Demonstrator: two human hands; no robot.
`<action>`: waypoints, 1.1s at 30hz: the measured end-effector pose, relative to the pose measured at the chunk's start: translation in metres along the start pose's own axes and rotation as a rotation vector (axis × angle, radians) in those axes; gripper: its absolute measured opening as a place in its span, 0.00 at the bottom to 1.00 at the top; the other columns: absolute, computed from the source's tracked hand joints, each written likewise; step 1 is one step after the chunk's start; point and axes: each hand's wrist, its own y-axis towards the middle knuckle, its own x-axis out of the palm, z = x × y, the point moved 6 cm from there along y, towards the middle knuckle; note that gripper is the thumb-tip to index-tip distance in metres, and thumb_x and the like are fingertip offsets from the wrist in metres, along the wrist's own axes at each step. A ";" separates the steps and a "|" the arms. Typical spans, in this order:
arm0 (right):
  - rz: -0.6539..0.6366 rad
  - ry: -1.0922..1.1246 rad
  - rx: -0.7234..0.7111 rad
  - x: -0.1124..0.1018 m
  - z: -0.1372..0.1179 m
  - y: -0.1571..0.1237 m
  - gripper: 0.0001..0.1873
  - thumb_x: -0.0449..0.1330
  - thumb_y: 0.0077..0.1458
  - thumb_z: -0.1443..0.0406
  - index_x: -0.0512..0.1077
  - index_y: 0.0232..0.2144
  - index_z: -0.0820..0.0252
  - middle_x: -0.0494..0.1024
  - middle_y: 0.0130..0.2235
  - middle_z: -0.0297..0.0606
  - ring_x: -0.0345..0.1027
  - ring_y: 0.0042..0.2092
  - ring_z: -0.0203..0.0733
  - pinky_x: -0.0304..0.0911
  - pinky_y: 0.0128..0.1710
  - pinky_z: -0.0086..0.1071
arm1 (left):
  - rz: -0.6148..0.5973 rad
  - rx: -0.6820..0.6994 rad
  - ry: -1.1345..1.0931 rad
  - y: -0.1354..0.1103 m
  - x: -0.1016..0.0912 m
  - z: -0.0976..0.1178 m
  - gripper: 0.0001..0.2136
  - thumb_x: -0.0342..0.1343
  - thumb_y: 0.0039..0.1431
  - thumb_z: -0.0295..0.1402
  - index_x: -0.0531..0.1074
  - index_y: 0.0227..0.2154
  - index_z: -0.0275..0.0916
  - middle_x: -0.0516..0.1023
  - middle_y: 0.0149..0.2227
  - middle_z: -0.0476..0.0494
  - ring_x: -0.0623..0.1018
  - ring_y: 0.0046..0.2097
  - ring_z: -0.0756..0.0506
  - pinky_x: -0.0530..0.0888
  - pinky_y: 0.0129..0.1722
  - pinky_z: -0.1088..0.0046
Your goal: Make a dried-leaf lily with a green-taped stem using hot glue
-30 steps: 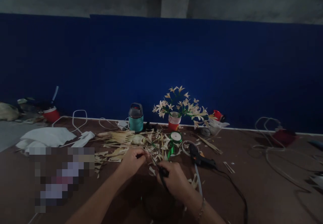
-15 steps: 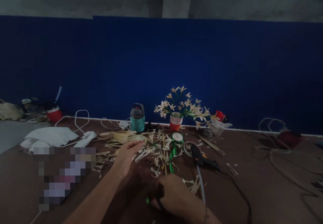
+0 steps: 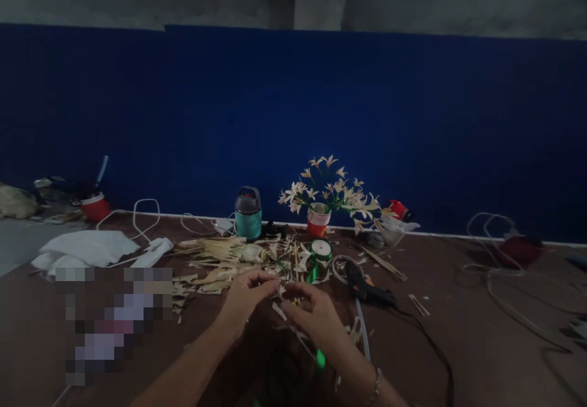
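Observation:
My left hand (image 3: 247, 297) is closed in a pinch, its fingertips on a small pale piece of dried husk (image 3: 281, 289). Facing it from the other side is my right hand (image 3: 318, 318), fingers bent and tips at the same piece. Their grip partly hides its shape. A pale strip (image 3: 279, 311) shows by the right thumb. Just beyond the hands lies a roll of green ribbon (image 3: 321, 249), its tail running toward me and passing behind the right hand. A bright green ribbon end (image 3: 320, 359) shows below the right wrist.
Husk scraps (image 3: 220, 251) spread across the brown table. A black glue gun (image 3: 369, 288) with a cord lies right. Husk flowers (image 3: 351, 199) stand in a red cup (image 3: 317, 222) by a teal-and-black container (image 3: 248, 214). White cloth (image 3: 87, 248) lies left.
My right hand has risen from the lower middle to meet the left, leaving the dark thing it was at. My left hand has moved right and slightly down, its fingers now pinched.

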 end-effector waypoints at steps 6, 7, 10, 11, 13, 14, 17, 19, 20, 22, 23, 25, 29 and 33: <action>0.045 -0.010 0.009 0.002 0.004 -0.001 0.07 0.60 0.42 0.64 0.75 0.20 0.64 0.74 0.20 0.34 0.64 0.22 0.36 0.58 0.22 0.25 | -0.048 -0.044 -0.023 -0.009 0.012 0.000 0.10 0.64 0.38 0.35 0.73 0.22 0.35 0.75 0.20 0.50 0.72 0.21 0.50 0.69 0.21 0.75; 0.047 -0.006 0.028 0.002 0.006 -0.001 0.08 0.60 0.42 0.64 0.75 0.21 0.64 0.74 0.19 0.34 0.63 0.20 0.34 0.57 0.20 0.25 | -0.059 -0.044 -0.037 -0.010 0.013 0.001 0.10 0.64 0.39 0.36 0.73 0.22 0.35 0.75 0.20 0.49 0.73 0.21 0.49 0.70 0.21 0.74; 0.046 0.011 0.058 0.002 0.008 0.000 0.07 0.60 0.41 0.64 0.75 0.20 0.64 0.71 0.16 0.32 0.60 0.18 0.32 0.54 0.17 0.24 | -0.075 -0.044 -0.050 -0.012 0.014 0.003 0.10 0.62 0.41 0.38 0.71 0.21 0.36 0.74 0.20 0.49 0.73 0.20 0.48 0.70 0.21 0.72; 0.043 0.021 0.055 0.002 0.008 0.000 0.07 0.60 0.40 0.64 0.74 0.20 0.64 0.71 0.16 0.31 0.60 0.18 0.32 0.54 0.17 0.24 | -0.078 -0.049 -0.049 -0.013 0.015 0.003 0.10 0.62 0.41 0.38 0.71 0.21 0.36 0.74 0.19 0.49 0.73 0.20 0.48 0.70 0.21 0.72; 0.037 0.033 0.052 0.002 0.006 0.000 0.07 0.60 0.40 0.64 0.74 0.19 0.64 0.71 0.16 0.31 0.60 0.18 0.32 0.55 0.17 0.24 | -0.074 -0.057 -0.046 -0.013 0.014 0.002 0.11 0.63 0.40 0.39 0.71 0.21 0.36 0.74 0.19 0.49 0.73 0.19 0.48 0.70 0.21 0.72; 0.035 0.031 0.050 0.002 0.005 0.000 0.07 0.60 0.39 0.65 0.74 0.18 0.64 0.70 0.16 0.31 0.60 0.18 0.32 0.55 0.17 0.24 | -0.073 -0.062 -0.046 -0.013 0.014 0.001 0.11 0.63 0.40 0.39 0.71 0.20 0.36 0.74 0.19 0.49 0.73 0.19 0.49 0.70 0.21 0.73; 0.032 0.000 0.043 0.001 0.002 -0.001 0.06 0.60 0.39 0.65 0.73 0.18 0.64 0.71 0.16 0.31 0.60 0.18 0.33 0.55 0.17 0.24 | -0.084 -0.085 -0.076 -0.011 0.013 -0.003 0.11 0.63 0.39 0.39 0.72 0.19 0.35 0.74 0.19 0.48 0.73 0.20 0.49 0.70 0.21 0.73; 0.042 -0.045 0.008 0.000 -0.002 -0.001 0.06 0.59 0.40 0.66 0.74 0.18 0.64 0.72 0.17 0.32 0.62 0.19 0.33 0.56 0.18 0.24 | -0.100 -0.105 -0.102 -0.009 0.012 -0.007 0.11 0.64 0.39 0.38 0.72 0.19 0.35 0.73 0.19 0.48 0.72 0.20 0.49 0.70 0.21 0.73; 0.051 -0.071 -0.012 -0.001 -0.003 -0.001 0.07 0.59 0.40 0.66 0.74 0.18 0.64 0.73 0.17 0.33 0.63 0.20 0.34 0.57 0.19 0.24 | -0.102 -0.109 -0.109 -0.008 0.012 -0.008 0.11 0.64 0.39 0.38 0.72 0.19 0.35 0.73 0.19 0.48 0.72 0.20 0.49 0.70 0.21 0.74; 0.073 -0.123 -0.044 -0.003 -0.005 -0.001 0.07 0.59 0.41 0.66 0.75 0.18 0.64 0.75 0.19 0.35 0.65 0.22 0.36 0.58 0.21 0.24 | -0.107 -0.116 -0.111 -0.006 0.010 -0.011 0.11 0.64 0.40 0.38 0.73 0.21 0.35 0.74 0.20 0.48 0.72 0.20 0.50 0.70 0.21 0.74; 0.082 -0.143 -0.055 -0.004 -0.006 -0.001 0.08 0.59 0.42 0.66 0.75 0.19 0.64 0.76 0.20 0.36 0.66 0.23 0.37 0.59 0.22 0.25 | -0.105 -0.121 -0.107 -0.006 0.010 -0.012 0.11 0.63 0.40 0.38 0.73 0.22 0.35 0.74 0.20 0.48 0.72 0.21 0.49 0.70 0.21 0.74; 0.098 -0.172 -0.070 -0.005 -0.007 -0.002 0.08 0.58 0.42 0.66 0.76 0.19 0.63 0.77 0.21 0.36 0.68 0.25 0.38 0.60 0.24 0.25 | -0.085 -0.123 -0.086 -0.005 0.008 -0.013 0.11 0.63 0.40 0.38 0.73 0.22 0.35 0.74 0.21 0.48 0.72 0.21 0.50 0.69 0.21 0.75; 0.114 -0.224 -0.098 -0.005 -0.008 -0.003 0.08 0.58 0.43 0.66 0.76 0.20 0.63 0.77 0.21 0.36 0.69 0.26 0.39 0.61 0.25 0.26 | -0.039 -0.108 -0.077 -0.005 0.006 -0.013 0.09 0.64 0.39 0.35 0.75 0.21 0.33 0.74 0.20 0.48 0.71 0.22 0.52 0.67 0.23 0.77; 0.126 -0.276 -0.150 -0.006 -0.010 -0.003 0.09 0.57 0.44 0.66 0.76 0.21 0.62 0.78 0.23 0.37 0.70 0.27 0.39 0.61 0.27 0.26 | -0.016 -0.119 -0.082 -0.007 0.008 -0.012 0.09 0.63 0.39 0.35 0.75 0.19 0.34 0.72 0.18 0.49 0.69 0.21 0.52 0.65 0.24 0.76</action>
